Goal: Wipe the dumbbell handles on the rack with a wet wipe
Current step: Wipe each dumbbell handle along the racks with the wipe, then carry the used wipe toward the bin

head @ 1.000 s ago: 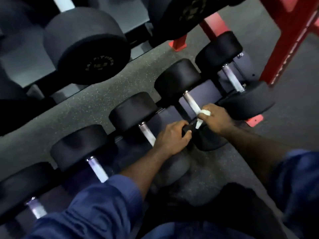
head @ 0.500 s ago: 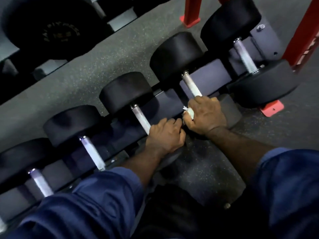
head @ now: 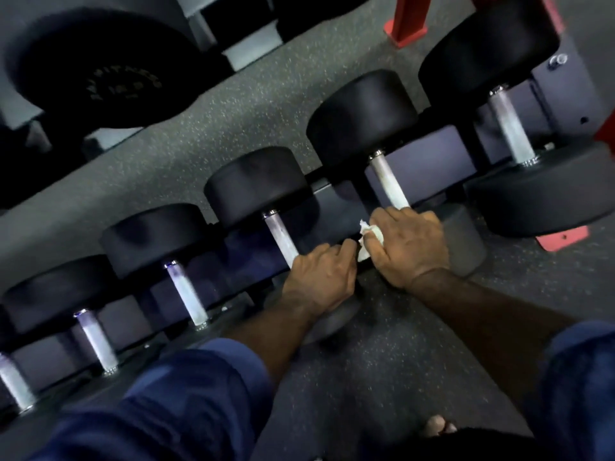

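Note:
Several black dumbbells with pale metal handles lie side by side on a low dark rack [head: 336,214]. My right hand [head: 411,246] grips a crumpled white wet wipe [head: 371,236] wrapped round the near end of one dumbbell handle [head: 389,183]. My left hand [head: 321,277] curls over the near end of the neighbouring handle [head: 283,237] to the left, covering that dumbbell's near head. The two hands sit almost touching. Both forearms come in from blue sleeves at the bottom.
More dumbbell handles [head: 188,294] run off to the lower left, and a larger dumbbell [head: 511,128] lies at the right. Red frame feet [head: 406,29] stand on the speckled rubber floor [head: 233,104]. A big dumbbell [head: 100,68] rests on another rack at the upper left.
My right hand has slid down to the near end of the handle with the wipe. The camera has shifted closer and left; my left hand keeps its grip.

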The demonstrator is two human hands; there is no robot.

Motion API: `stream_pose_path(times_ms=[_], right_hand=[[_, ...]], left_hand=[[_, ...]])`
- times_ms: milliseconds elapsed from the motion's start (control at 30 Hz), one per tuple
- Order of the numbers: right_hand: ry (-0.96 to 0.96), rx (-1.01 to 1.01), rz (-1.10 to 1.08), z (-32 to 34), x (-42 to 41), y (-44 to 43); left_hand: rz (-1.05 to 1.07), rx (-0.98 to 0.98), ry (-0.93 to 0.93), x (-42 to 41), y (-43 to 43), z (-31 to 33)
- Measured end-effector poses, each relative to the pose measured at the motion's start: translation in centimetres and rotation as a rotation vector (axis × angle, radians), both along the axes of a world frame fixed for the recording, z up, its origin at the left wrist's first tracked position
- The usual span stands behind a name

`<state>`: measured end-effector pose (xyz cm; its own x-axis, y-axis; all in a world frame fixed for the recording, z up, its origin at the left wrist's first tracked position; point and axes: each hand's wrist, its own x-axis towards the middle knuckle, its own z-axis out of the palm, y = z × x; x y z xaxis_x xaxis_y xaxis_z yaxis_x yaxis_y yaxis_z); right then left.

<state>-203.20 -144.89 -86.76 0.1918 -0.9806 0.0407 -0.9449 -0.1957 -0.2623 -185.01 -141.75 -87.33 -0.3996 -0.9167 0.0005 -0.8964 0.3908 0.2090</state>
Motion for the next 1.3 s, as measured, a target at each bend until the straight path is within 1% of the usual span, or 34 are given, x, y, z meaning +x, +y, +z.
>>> stream_pose_path(times_ms=[33, 67, 100, 133, 167, 200, 267, 367, 433, 567, 633, 667, 767, 833, 867, 900, 1000, 1033, 1167, 1267, 1300], right_hand=[[0.011, 0.043, 0.016, 0.3, -0.1, -0.2], [-0.027, 0.110, 0.023, 0.9, -0.2, -0.3], [-0.129, 0.188, -0.012, 1.8, -0.3, -0.4], [-0.297, 0.252, -0.096, 3.5, -0.3, -0.5], [-0.445, 0.274, -0.211, 5.0, -0.5, -0.6], [-0.546, 0.256, -0.304, 6.6, -0.9, -0.8], [-0.589, 0.246, -0.384, 10.2, -1.8, -0.6], [-0.723, 0.286, -0.460, 15.3, -1.1, -0.5], [-0.835, 0.303, -0.509, 18.3, 0.0, 0.0], [-0.874, 0.320, -0.479, 24.8, 2.4, 1.7], [-0.940, 0.353, -0.468, 28.2, 3.6, 2.9], [-0.975, 0.367, -0.440, 29.8, 4.2, 3.7], [-0.991, 0.368, -0.421, 35.9, 6.6, 7.5], [-1.056, 0.387, -0.400, 41.0, 8.9, 10.9], [-1.086, 0.401, -0.376, 43.3, 9.8, 12.5], [-1.108, 0.419, -0.340, 46.3, 10.9, 14.3], [-1.156, 0.472, -0.229, 53.0, 13.5, 18.1], [-1.165, 0.483, -0.207, 54.6, 14.3, 18.6], [-1.200, 0.542, -0.123, 58.6, 18.2, 19.7], [-1.293, 0.642, -0.054, 59.7, 22.4, 19.7], [-1.326, 0.709, -0.013, 59.8, 24.4, 19.7]], left_hand=[[0.024, 0.032, -0.003, -0.3, -0.3, 0.4], [0.057, 0.090, 0.007, -0.3, -0.3, 0.9], [0.111, 0.176, 0.026, -0.1, -0.4, 1.2], [0.198, 0.273, 0.056, 0.1, -0.6, 1.9], [0.264, 0.354, 0.101, 0.3, -0.6, 2.5], [0.323, 0.424, 0.171, 0.4, -0.7, 3.3], [0.379, 0.507, 0.367, -0.3, -0.1, 5.7], [0.496, 0.484, 0.680, -1.2, 1.0, 12.2], [0.531, 0.479, 0.840, -1.1, 0.8, 16.2], [0.544, 0.395, 0.957, 0.4, 1.0, 24.6], [0.550, 0.418, 1.043, 1.8, 1.9, 28.1], [0.558, 0.425, 1.046, 2.3, 2.3, 29.6], [0.571, 0.476, 1.060, 4.6, 5.0, 36.1], [0.571, 0.501, 1.120, 7.0, 8.1, 41.6], [0.558, 0.484, 1.103, 8.0, 9.8, 44.2], [0.521, 0.463, 1.042, 9.2, 11.4, 47.0], [0.474, 0.380, 0.821, 12.5, 15.1, 52.4], [0.478, 0.357, 0.794, 13.8, 15.8, 53.8], [0.645, 0.331, 0.916, 19.0, 19.3, 58.0], [0.810, 0.275, 0.936, 22.5, 22.3, 59.5], [0.886, 0.237, 0.929, 23.9, 23.6, 59.7]])
